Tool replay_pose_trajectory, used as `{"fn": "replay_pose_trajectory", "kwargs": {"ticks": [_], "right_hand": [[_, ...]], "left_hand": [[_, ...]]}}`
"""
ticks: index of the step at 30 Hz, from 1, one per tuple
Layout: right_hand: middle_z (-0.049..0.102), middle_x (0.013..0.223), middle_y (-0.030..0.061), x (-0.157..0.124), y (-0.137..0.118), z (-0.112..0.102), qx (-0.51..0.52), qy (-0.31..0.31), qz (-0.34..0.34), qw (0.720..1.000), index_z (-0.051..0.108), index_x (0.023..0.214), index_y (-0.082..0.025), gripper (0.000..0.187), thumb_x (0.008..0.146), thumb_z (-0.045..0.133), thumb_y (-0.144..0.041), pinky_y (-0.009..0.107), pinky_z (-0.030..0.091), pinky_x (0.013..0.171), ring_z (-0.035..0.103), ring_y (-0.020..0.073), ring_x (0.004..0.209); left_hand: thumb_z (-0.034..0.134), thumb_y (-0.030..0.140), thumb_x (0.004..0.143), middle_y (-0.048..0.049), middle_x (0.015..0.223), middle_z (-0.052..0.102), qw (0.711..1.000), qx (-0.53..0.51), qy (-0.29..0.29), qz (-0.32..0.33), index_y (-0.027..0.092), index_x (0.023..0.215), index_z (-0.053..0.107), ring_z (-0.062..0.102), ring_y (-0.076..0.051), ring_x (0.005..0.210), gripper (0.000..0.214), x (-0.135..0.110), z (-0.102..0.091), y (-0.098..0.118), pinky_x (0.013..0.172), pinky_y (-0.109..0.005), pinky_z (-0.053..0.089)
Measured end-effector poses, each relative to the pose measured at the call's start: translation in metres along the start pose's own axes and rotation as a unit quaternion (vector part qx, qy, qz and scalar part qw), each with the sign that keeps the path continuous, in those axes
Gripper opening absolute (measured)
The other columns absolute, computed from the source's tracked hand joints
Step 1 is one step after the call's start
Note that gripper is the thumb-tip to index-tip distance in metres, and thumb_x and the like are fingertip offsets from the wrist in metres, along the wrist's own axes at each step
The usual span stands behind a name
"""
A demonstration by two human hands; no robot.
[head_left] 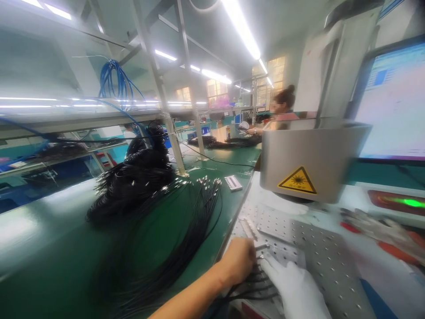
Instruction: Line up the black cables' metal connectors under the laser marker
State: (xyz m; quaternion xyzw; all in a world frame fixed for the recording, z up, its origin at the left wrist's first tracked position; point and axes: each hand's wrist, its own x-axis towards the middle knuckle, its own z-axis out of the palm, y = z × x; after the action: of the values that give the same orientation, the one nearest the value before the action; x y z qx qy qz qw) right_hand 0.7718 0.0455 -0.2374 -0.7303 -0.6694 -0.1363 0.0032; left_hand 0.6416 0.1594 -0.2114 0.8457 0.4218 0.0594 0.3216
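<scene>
My bare left hand (236,260) rests at the left edge of a perforated metal plate (318,252), its fingers curled over the ends of several black cables (255,283). My right hand (294,288), in a white glove, lies beside it with its fingers pressed down on the same cable ends. The connector tips (262,247) sit on the plate just ahead of both hands. A grey laser head (312,159) with a yellow warning sticker hangs above the plate.
A big pile of coiled black cables (139,181) lies on the green bench (49,248), with loose strands running toward me. A monitor (395,102) stands at the right. Red-handled pliers (381,230) lie to the right. Another person sits at the far end of the bench.
</scene>
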Motion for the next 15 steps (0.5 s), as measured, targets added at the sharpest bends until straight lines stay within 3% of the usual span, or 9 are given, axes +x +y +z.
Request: {"fn": "replay_pose_trajectory", "kwargs": {"ticks": [3, 6, 9, 12, 15], "right_hand": [[0.07, 0.089, 0.0061, 0.0, 0.0, -0.013, 0.006, -0.005, 0.025, 1.0, 0.058, 0.128, -0.043, 0.07, 0.074, 0.045, -0.001, 0.027, 0.053, 0.061, 0.061, 0.0177, 0.061], [0.068, 0.082, 0.0074, 0.003, -0.002, -0.021, 0.005, -0.029, 0.005, 1.0, 0.058, 0.129, -0.04, 0.07, 0.074, 0.041, -0.001, 0.028, 0.053, 0.065, 0.062, 0.0186, 0.066], [0.069, 0.103, 0.0087, 0.007, -0.005, -0.019, 0.025, -0.088, 0.017, 0.996, 0.058, 0.13, -0.037, 0.07, 0.078, 0.031, -0.001, 0.035, 0.056, 0.074, 0.065, 0.0226, 0.083], [0.057, 0.132, -0.001, 0.009, 0.001, -0.012, 0.116, -0.122, 0.011, 0.986, 0.06, 0.129, -0.036, 0.07, 0.077, 0.029, -0.002, 0.042, 0.055, 0.085, 0.064, 0.0239, 0.094], [0.048, 0.142, -0.0055, 0.009, 0.021, -0.01, 0.232, -0.093, 0.029, 0.968, 0.056, 0.134, -0.03, 0.067, 0.079, 0.027, -0.005, 0.034, 0.045, 0.104, 0.056, 0.0189, 0.116]], "left_hand": [[0.06, 0.011, 0.068, -0.0011, 0.067, 0.062, 1.0, 0.005, -0.019, -0.012, 0.012, 0.08, 0.068, 0.052, -0.012, 0.065, 0.015, 0.005, -0.005, 0.004, 0.061, -0.022, 0.037], [0.064, 0.011, 0.066, -0.0011, 0.07, 0.065, 0.999, 0.015, -0.031, -0.022, 0.014, 0.079, 0.071, 0.055, -0.012, 0.065, 0.014, 0.007, -0.008, 0.009, 0.063, -0.022, 0.039], [0.064, 0.011, 0.066, -0.0026, 0.071, 0.067, 0.999, 0.041, -0.025, -0.025, 0.016, 0.078, 0.073, 0.058, -0.015, 0.068, 0.015, 0.004, -0.011, 0.015, 0.068, -0.025, 0.042], [0.067, 0.019, 0.069, -0.0073, 0.086, 0.07, 0.998, 0.067, 0.005, -0.02, 0.017, 0.084, 0.073, 0.061, -0.021, 0.081, 0.016, -0.003, -0.014, 0.017, 0.073, -0.029, 0.044], [0.058, 0.024, 0.078, -0.0101, 0.103, 0.068, 0.996, 0.082, 0.041, -0.008, 0.016, 0.096, 0.07, 0.061, -0.021, 0.092, 0.023, -0.01, -0.015, 0.013, 0.079, -0.029, 0.045]]}}
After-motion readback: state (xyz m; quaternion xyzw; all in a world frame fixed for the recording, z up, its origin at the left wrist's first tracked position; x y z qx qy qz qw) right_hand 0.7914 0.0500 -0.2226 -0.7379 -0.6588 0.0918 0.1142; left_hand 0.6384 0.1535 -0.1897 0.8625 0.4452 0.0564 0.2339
